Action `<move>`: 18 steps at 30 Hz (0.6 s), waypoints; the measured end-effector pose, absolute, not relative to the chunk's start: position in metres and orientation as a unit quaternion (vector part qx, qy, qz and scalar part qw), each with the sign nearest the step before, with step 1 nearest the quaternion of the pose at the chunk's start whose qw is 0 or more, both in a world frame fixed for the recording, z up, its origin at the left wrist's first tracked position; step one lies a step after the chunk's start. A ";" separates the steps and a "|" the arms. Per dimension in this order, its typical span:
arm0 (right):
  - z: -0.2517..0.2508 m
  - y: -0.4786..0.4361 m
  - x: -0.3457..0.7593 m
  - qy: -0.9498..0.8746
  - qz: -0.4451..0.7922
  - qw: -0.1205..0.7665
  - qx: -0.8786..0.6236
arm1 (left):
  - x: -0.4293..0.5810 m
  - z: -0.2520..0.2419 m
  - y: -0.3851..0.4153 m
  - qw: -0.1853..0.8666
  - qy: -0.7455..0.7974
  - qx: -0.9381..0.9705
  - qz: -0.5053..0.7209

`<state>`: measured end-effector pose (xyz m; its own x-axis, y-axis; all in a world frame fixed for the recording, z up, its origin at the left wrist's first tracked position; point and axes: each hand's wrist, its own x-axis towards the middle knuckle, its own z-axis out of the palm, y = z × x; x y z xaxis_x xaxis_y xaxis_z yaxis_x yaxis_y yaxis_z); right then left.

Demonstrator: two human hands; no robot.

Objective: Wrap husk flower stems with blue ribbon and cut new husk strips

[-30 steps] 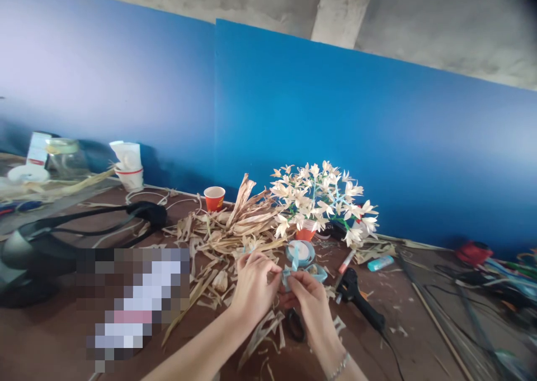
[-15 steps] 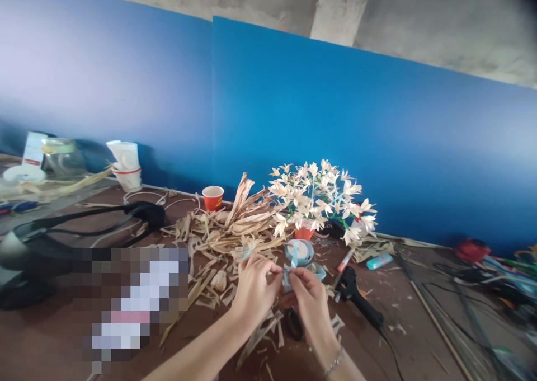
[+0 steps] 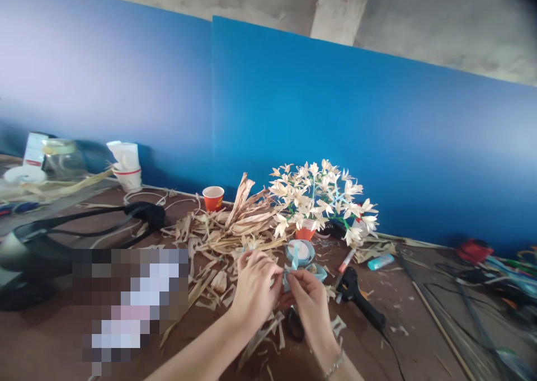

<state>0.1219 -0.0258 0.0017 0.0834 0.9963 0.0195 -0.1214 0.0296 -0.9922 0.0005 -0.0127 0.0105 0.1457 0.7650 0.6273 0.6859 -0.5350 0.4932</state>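
A narrow light-blue ribbon (image 3: 287, 271) is held just in front of the orange paper cup of cream husk flowers (image 3: 305, 234), slightly above the brown bench (image 3: 403, 342). It is pinched from both sides. The fingers (image 3: 268, 269) of the left hand (image 3: 251, 286) are pressed together on its left part, and those of the right hand (image 3: 311, 301) are clamped on its right part, so the two sets of fingertips almost meet. Whether a knot or only a loop has been formed cannot be told, since the ribbon is mostly hidden between the fingertips.

The step is judged to be a small fold or tie being shaped. It would be done best with the grip kept at the very fingertips and close to the fold. The pull should be shared evenly between the hands and the ribbon kept flat rather than twisted.

A pale-blue roll of ribbon (image 3: 300, 252) lies between the hands and the cup. Any length leading back to it should be left slack. The work should be kept clear of the dried tan husk strips (image 3: 226, 224) heaped left of the cup, which could be caught in it. A black glue gun (image 3: 356, 297) lies right of the cup and nearer the person, and black scissors (image 3: 295, 325) lie below the hands.
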 end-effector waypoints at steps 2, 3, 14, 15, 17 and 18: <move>0.002 -0.026 0.122 -0.453 0.500 0.554 -0.487 | 0.001 0.010 -0.013 0.040 0.479 0.757 0.442; 0.002 -0.026 0.122 -0.453 0.498 0.554 -0.489 | 0.001 0.010 -0.013 0.038 0.478 0.759 0.442; -0.003 -0.026 0.126 -0.459 0.488 0.565 -0.481 | 0.002 0.008 -0.011 0.127 0.488 0.741 0.443; -0.004 -0.025 0.127 -0.465 0.486 0.563 -0.481 | 0.001 0.008 -0.010 0.153 0.490 0.735 0.443; -0.005 -0.024 0.130 -0.476 0.480 0.560 -0.479 | -0.001 0.010 -0.007 0.212 0.481 0.727 0.442; -0.006 -0.024 0.131 -0.480 0.480 0.558 -0.477 | -0.002 0.011 -0.006 0.243 0.470 0.727 0.439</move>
